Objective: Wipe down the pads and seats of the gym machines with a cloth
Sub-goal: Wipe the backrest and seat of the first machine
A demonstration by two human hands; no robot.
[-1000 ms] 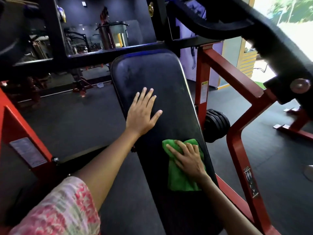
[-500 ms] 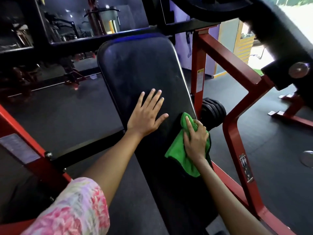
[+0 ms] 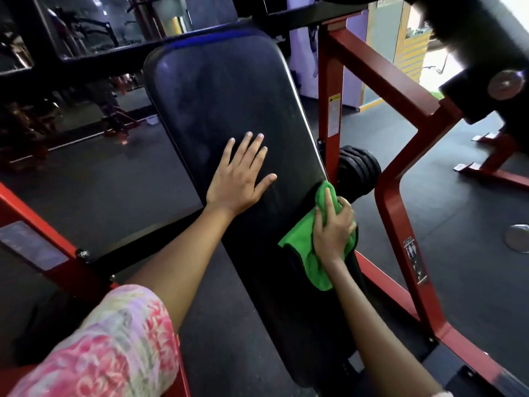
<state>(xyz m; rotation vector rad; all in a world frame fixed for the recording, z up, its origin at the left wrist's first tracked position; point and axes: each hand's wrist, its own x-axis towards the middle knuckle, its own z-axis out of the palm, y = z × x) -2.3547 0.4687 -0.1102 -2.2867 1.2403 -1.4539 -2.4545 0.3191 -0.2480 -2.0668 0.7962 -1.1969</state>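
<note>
**Cloth works the right edge of the bench pad while the other hand braces**

The long black back pad (image 3: 229,116) of the red-framed machine (image 3: 392,196) slopes away from the person, and both hands are on it for different reasons. The left hand (image 3: 240,179) lies flat near the middle of the pad, fingers straight and spread wide, thumb out to the side; it holds nothing and looks to be there to steady the body as the person leans in. The right hand (image 3: 333,227) is at the pad's right edge, fingers curled over a bunched green microfibre cloth (image 3: 307,253), thumb pressed along its top fold. The cloth wraps over the rim of the pad, with a loose tail hanging down the near side, so I judge the side seam is being wiped, not the flat face. Just behind the cloth sits a stack of black weight plates (image 3: 359,170) on the frame, close enough that the knuckles could brush them. The upper part of the pad shows faint smears, which suggests it needs more wiping.
</note>
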